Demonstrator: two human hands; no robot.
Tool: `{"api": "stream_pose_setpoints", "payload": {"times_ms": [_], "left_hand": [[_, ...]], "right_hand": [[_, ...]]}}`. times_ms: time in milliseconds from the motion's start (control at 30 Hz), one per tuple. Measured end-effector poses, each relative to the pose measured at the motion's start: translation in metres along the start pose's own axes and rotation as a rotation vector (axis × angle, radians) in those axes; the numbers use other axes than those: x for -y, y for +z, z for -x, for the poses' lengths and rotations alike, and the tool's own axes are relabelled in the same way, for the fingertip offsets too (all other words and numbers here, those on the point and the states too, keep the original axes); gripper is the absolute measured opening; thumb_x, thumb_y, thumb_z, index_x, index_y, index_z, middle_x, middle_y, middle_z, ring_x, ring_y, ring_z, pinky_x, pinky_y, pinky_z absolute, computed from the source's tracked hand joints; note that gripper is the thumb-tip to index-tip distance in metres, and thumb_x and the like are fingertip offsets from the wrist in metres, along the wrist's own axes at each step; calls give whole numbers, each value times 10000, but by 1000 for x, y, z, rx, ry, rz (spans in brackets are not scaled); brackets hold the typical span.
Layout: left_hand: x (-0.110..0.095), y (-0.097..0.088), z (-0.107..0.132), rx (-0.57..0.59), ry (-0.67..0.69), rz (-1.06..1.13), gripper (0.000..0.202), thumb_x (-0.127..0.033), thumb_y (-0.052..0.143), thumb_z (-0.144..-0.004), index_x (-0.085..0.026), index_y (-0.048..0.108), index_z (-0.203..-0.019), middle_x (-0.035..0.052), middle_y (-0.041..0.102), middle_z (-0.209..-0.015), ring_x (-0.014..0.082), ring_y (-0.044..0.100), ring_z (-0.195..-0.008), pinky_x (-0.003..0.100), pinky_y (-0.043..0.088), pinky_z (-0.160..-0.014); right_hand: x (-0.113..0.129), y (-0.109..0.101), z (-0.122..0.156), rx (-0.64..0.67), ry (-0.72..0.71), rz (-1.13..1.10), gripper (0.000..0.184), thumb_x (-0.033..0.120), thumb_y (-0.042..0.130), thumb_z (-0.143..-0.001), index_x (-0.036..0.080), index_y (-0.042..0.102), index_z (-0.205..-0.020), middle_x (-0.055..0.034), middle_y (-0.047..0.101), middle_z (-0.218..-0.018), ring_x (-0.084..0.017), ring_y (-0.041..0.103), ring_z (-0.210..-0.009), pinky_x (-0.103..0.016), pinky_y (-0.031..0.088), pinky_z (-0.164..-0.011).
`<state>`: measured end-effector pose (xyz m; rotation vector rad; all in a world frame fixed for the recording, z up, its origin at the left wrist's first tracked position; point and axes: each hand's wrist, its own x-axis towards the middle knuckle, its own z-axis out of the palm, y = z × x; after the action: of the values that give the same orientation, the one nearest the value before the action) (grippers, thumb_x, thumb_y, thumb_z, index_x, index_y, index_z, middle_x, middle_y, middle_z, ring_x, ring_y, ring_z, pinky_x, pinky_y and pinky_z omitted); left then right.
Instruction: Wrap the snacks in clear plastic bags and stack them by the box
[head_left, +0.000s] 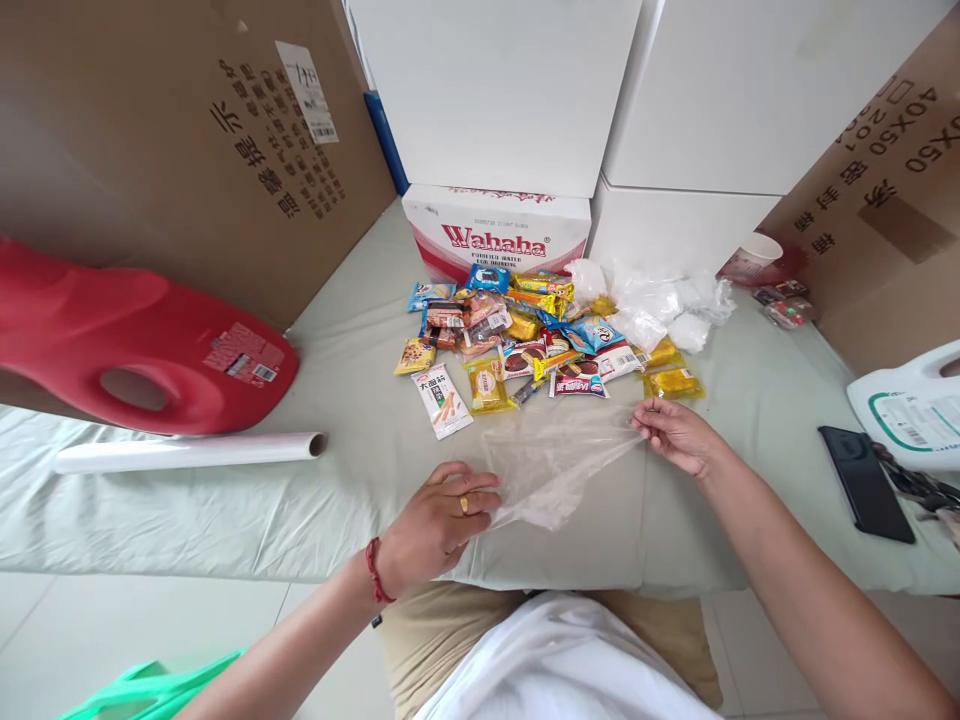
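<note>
A thin clear plastic bag (pixel 551 470) is stretched between my two hands, low over the table. My left hand (pixel 442 520), with a gold ring and a red bracelet, grips its left side. At the other end, the fingertips of my right hand (pixel 679 435) pinch a corner of the bag. Just beyond it lies a pile of small wrapped snacks. Nearest are a white snack packet (pixel 441 402), a yellow-wrapped cake (pixel 489 385) and a purple-and-white packet (pixel 579 380). Yellow packets (pixel 671 383) lie just behind my right hand.
Crumpled clear bags (pixel 656 300) lie right of the snacks. A Wahaha carton (pixel 499 235) stands behind. To the left are a red jug (pixel 180 340) and a plastic film roll (pixel 187 453). A phone (pixel 866 485) and a white jug (pixel 915 410) are at the right.
</note>
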<state>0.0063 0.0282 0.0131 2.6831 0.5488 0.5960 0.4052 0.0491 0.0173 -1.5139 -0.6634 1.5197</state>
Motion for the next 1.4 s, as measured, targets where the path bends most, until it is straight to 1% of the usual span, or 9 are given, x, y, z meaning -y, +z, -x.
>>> {"api": "stream_pose_setpoints", "payload": {"times_ms": [300, 500, 600, 733, 800, 933, 1067, 1233, 1400], "left_hand": [[-9, -6, 17, 153, -84, 206, 281, -100, 475, -832, -244, 705, -905, 75, 767, -1193, 237, 731, -987, 424, 529, -912], [-7, 5, 10, 98, -519, 379, 432, -328, 330, -1027, -247, 666, -1286, 76, 685, -1375, 210, 746, -1021, 342, 588, -934], [-7, 20, -2, 128, -645, 158, 440, -392, 402, -1009, -259, 640, -1354, 68, 564, -1519, 265, 683, -1218, 392, 584, -985], [-7, 30, -11, 165, -723, 73, 491, -364, 438, -983, -273, 561, -1450, 74, 410, -1630, 272, 687, -1213, 404, 593, -961], [-7, 27, -12, 180, -731, 110, 526, -348, 515, -942, -297, 548, -1464, 70, 376, -1649, 280, 707, -1169, 397, 604, -916], [-6, 16, -12, 223, -715, 226, 739, -320, 688, -825, -370, 461, -1526, 77, 273, -1693, 263, 751, -1003, 354, 605, -768], [-5, 6, -14, 301, -697, 300, 1002, -317, 801, -720, -367, 321, -1598, 125, 130, -1723, 275, 742, -991, 349, 585, -729], [4, -1, -13, 348, -704, 462, 1023, -378, 799, -751, -344, 262, -1621, 181, 77, -1720, 163, 706, -691, 354, 600, -711], [10, 2, -15, 194, -797, 607, 473, -564, 499, -965, -250, 727, -1236, 122, 319, -1671, 222, 740, -826, 286, 546, -475]], "right_hand": [[0, -8, -18, 3, 83, 70, 300, 193, 897, -641, 169, 620, -754, 0, 671, -670, -58, 533, -495, -125, 439, -416], [0, 2, -4, 22, -78, 285, 270, 340, 859, -706, 180, 661, -799, -12, 654, -756, -128, 617, -645, -276, 579, -652], [3, 7, 15, -142, -311, 598, 183, 353, 742, -826, 208, 701, -930, -60, 675, -925, -207, 662, -808, -394, 589, -799], [8, 18, 61, -429, -878, 956, 212, 262, 621, -930, 254, 704, -1125, -122, 636, -1229, -307, 616, -1133, -504, 511, -1019], [3, 31, 83, -200, -1046, 1093, 329, 173, 569, -951, 290, 668, -1242, -117, 635, -1275, -284, 630, -1127, -455, 533, -996], [-25, 64, 101, 448, -1095, 1350, 616, 78, 517, -946, 248, 424, -1531, -164, 444, -1577, -244, 626, -1214, -363, 579, -902], [-54, 79, 89, 422, -1211, 1444, 362, 118, 482, -1001, 209, 589, -1335, -158, 537, -1511, -229, 651, -1114, -349, 578, -804], [-56, 50, 91, 417, -1237, 1292, 244, 125, 451, -1023, 198, 681, -1061, -104, 731, -1054, -188, 605, -795, -317, 518, -667], [-52, 13, 112, 430, -1133, 1199, 276, 115, 466, -1018, 227, 676, -1155, -107, 724, -1041, -205, 601, -816, -341, 518, -687]]}}
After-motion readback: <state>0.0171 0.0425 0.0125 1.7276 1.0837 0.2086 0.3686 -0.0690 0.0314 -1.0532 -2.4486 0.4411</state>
